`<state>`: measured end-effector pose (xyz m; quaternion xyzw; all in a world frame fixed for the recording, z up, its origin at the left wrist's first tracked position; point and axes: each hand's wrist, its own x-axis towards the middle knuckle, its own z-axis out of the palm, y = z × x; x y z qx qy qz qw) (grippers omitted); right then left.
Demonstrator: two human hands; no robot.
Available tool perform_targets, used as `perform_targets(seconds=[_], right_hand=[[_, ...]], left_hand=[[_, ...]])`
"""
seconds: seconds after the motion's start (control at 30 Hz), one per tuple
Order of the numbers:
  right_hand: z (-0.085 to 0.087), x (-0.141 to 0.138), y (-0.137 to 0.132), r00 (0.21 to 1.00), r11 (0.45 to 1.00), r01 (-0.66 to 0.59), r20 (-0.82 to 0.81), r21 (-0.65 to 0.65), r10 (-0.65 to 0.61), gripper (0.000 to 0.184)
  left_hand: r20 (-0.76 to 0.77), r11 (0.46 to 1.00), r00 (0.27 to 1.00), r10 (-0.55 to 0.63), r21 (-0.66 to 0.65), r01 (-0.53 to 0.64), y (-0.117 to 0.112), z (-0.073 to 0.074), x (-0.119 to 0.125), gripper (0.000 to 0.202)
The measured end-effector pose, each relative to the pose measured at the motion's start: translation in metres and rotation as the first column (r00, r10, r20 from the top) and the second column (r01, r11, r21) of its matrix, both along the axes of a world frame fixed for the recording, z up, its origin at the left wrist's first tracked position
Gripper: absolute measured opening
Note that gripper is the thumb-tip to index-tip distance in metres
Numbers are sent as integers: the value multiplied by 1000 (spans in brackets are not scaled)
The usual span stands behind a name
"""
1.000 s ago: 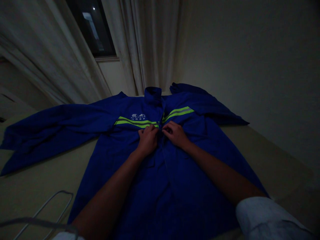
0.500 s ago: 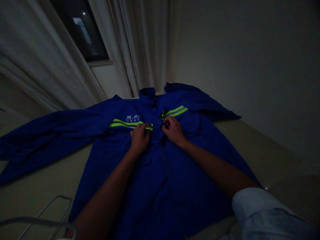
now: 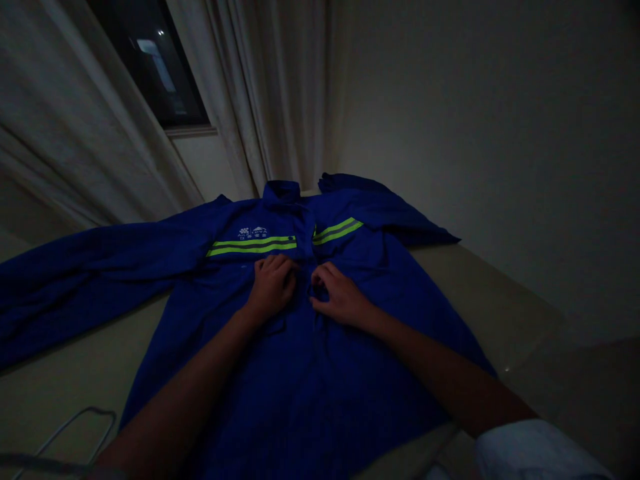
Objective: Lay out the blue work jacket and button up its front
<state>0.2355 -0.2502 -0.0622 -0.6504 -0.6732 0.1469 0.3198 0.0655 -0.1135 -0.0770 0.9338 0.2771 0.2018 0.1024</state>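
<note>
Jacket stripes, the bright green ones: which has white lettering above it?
The left stripe, beyond the left hand: white lettering sits directly above it, whereas the right stripe, beyond the right hand, has none.

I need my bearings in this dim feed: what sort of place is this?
An indoor room, perhaps in a home: long curtains hang beside a dark window, and a blue jacket lies spread on a flat, beige surface.

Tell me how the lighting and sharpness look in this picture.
Head view: dim overall, the blue work jacket sinking into darkness toward its hem; head view: lime-edged chest stripes stand out; head view: small lettering in the chest logo looks soft.
</note>
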Motion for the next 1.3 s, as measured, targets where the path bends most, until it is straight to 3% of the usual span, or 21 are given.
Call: perform_targets(seconds=[0.1,0.27,0.43,0.73,1.17,1.3], right_hand=[[0,-2,0,999,1000,-25,27,-10,25,21],[2,-12,-2,991,999,-28,128,-21,30,23],[4,-14,0,977,995,64,206,-81,-46,14],[8,-21,3,937,977,158,335,-145,-101,11],[2,-10,3,977,989,103,197,-108,-80,6],[2,-16,1,962,993,92,263,-74,-69,10]], left_hand=[[-47,976,977,-207,-78,203,-5,3,-11,23],[-15,929,952,-307,-223,296,0,5,-15,23],[-43,945,964,-264,-214,249,2,7,-15,15],[-44,932,946,-321,-189,308,-2,7,-19,14],[-17,935,947,-320,-164,314,-2,6,-17,11],[-9,934,944,-330,-150,324,-2,6,-17,10]])
